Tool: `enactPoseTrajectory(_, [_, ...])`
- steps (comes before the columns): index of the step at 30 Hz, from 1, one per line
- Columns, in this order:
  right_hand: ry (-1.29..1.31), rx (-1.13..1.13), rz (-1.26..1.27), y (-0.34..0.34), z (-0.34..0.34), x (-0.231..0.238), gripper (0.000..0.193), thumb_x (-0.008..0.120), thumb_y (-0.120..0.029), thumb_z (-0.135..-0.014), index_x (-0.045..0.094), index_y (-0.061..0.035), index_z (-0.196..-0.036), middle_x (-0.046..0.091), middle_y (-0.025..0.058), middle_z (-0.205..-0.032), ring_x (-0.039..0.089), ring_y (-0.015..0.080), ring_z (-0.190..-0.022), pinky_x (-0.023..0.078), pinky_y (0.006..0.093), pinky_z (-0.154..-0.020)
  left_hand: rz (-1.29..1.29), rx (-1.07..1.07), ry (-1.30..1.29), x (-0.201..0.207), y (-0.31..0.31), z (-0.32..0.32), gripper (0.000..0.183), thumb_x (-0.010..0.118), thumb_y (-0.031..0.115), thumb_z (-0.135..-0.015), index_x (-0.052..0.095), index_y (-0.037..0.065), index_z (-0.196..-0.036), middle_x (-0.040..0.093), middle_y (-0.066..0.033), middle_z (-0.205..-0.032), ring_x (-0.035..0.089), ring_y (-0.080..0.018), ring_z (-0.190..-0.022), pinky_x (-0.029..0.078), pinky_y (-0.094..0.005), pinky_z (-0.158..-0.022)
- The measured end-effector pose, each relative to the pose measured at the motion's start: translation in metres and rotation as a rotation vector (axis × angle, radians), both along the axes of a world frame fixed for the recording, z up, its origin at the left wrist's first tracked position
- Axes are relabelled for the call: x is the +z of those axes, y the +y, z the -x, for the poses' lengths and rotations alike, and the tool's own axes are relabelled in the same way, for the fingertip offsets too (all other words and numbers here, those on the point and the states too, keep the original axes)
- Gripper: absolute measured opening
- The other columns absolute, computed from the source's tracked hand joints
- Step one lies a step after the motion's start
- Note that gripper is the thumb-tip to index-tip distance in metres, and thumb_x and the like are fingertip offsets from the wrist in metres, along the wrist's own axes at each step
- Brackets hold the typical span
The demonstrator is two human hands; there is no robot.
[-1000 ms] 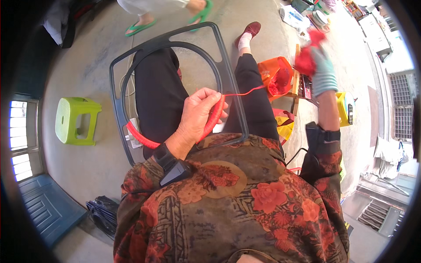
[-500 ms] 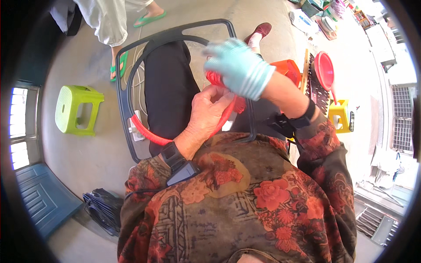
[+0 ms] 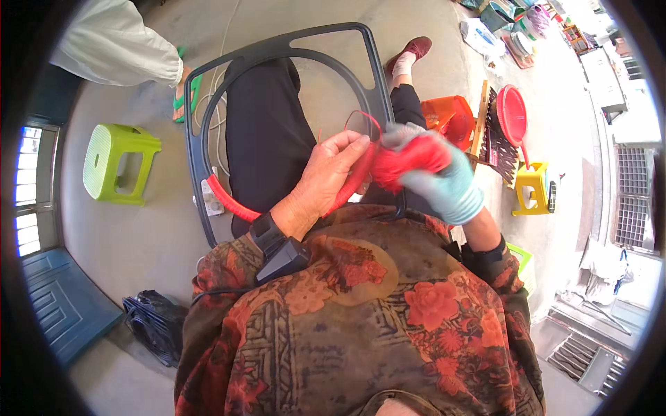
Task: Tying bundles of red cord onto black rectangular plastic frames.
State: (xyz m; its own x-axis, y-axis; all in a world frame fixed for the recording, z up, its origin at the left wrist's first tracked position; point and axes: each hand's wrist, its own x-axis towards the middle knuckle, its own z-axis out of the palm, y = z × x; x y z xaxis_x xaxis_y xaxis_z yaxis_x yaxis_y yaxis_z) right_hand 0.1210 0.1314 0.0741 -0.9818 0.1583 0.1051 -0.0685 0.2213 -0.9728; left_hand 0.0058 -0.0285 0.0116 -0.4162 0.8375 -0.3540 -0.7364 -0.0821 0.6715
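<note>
A dark grey frame (image 3: 316,33) with a curved inner ring rests across my lap. Red cord wrapping (image 3: 232,204) covers the lower arc of that ring. My bare left hand (image 3: 320,172) pinches the wrapped ring on its right side, thumb and forefinger together. In a pale blue glove, my right hand (image 3: 452,188) grips a bundle of red cord (image 3: 416,159) just right of the frame, blurred by motion. A thin loop of red cord (image 3: 371,116) arcs above my left fingertips toward the bundle.
To the left is a green stool (image 3: 125,163); another person's leg in white trousers (image 3: 121,45) stands beyond it. On the right are an orange container (image 3: 447,114), a red plastic scoop (image 3: 512,114) and a yellow stool (image 3: 533,187). A white cable (image 3: 225,41) trails over the floor.
My right hand has swung from above the left hand down and to the right, with the red bundle in it. My left hand stays at the ring. The other person's legs have shifted left.
</note>
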Motion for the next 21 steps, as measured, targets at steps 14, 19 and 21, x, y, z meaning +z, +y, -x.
enactPoseTrajectory(14, [0.211, -0.286, 0.794, 0.156, -0.105, 0.047, 0.035, 0.048, -0.032, -0.097, 0.042, -0.001, -0.112, 0.037, -0.0045, -0.059, 0.032, 0.0035, -0.036, 0.025, 0.0201, -0.033, 0.023, 0.036, -0.051, -0.006, -0.003, -0.003, 0.022, 0.052, 0.02, -0.095, 0.056, -0.002, -0.096, 0.061, -0.0087, -0.079, 0.058, -0.0128, -0.053, 0.048, -0.0242, -0.044])
enactPoseTrajectory(19, [0.238, -0.333, 0.712, 0.161, -0.078, 0.037, 0.032, 0.054, -0.03, -0.094, 0.048, -0.0032, -0.112, 0.046, -0.0024, -0.068, 0.042, 0.0051, -0.048, 0.034, 0.0201, -0.041, 0.018, 0.108, 0.062, -0.001, 0.0, -0.004, 0.018, 0.053, 0.019, -0.094, 0.056, 0.001, -0.09, 0.061, -0.008, -0.076, 0.057, -0.0107, -0.052, 0.048, -0.0239, -0.045])
enactPoseTrajectory(21, [0.08, -0.654, 0.626, 0.133, -0.046, 0.015, 0.027, 0.061, -0.024, -0.089, 0.052, -0.0077, -0.11, 0.055, 0.0005, -0.082, 0.051, 0.0082, -0.061, 0.042, 0.0214, -0.053, 0.02, 0.071, 0.14, 0.0, 0.0, -0.006, 0.017, 0.053, 0.018, -0.093, 0.056, 0.002, -0.092, 0.062, -0.0079, -0.074, 0.056, -0.0103, -0.052, 0.047, -0.0242, -0.043])
